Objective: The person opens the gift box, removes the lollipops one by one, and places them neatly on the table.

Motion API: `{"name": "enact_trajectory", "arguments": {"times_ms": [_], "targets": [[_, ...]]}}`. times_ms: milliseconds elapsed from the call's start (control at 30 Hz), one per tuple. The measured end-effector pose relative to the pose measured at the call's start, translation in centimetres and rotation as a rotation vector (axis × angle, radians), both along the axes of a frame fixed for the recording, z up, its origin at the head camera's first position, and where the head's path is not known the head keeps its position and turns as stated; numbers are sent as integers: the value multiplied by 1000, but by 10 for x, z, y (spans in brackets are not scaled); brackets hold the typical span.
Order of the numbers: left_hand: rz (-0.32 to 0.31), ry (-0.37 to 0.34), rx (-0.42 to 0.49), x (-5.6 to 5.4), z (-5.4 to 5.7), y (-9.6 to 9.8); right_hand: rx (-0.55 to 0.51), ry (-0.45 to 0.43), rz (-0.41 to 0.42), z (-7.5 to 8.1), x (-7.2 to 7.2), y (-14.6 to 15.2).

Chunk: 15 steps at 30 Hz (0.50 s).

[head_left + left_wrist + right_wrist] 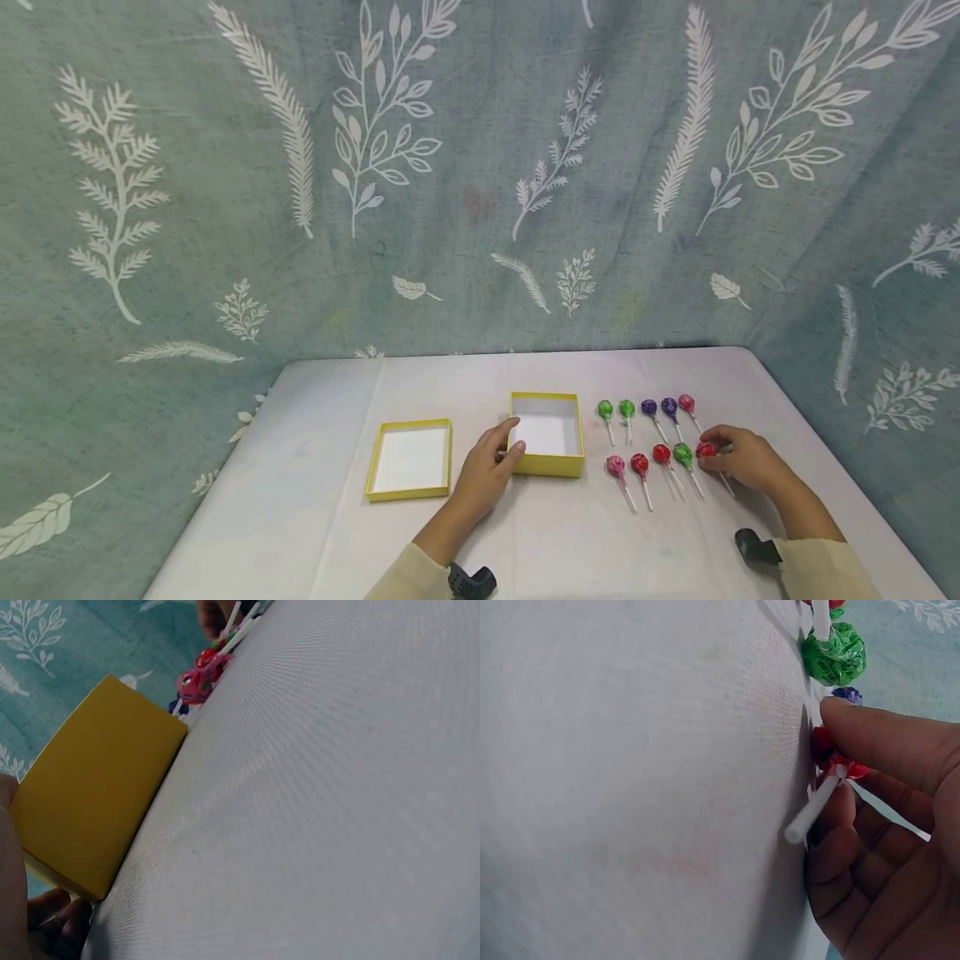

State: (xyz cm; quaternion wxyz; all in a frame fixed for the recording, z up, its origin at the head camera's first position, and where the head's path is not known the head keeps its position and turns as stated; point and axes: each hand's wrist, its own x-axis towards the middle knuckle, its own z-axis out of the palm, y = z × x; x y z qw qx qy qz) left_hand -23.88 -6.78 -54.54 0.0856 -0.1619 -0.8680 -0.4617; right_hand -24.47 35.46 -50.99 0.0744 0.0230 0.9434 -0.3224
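Note:
My left hand holds the left side of an open yellow box with a white inside. Its thumb is by the front left corner, and the left wrist view shows fingers bent beside the yellow wall. Over on the right, my right hand has thumb and fingers around the wrapped head of a red lollipop. That lollipop's white stick points toward me, close to the table. Left of this hand lies a green lollipop, with a red one beside it.
A shallow yellow lid lies inside-up left of the box. Lollipops form two rows on the white tablecloth: green, purple and pink behind, pink and red in front. A leaf-patterned curtain hangs behind.

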Motion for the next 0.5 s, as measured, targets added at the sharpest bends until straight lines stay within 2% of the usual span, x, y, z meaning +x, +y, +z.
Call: {"name": "enact_trajectory", "arguments": {"times_ms": [200,333,400,500], "targets": [[7,7,-7,0,-2,-2,31,-14,20,4,0,-3],[-7,-21,-18,-4,3,-5,25,-20,16,8,0,-7],[-13,-39,-73,-6,9,-9,16,-15,4,10,0,-9],[-17,-38,-259,-8,23,-14,17,12,-18,12,1,-12]]}}
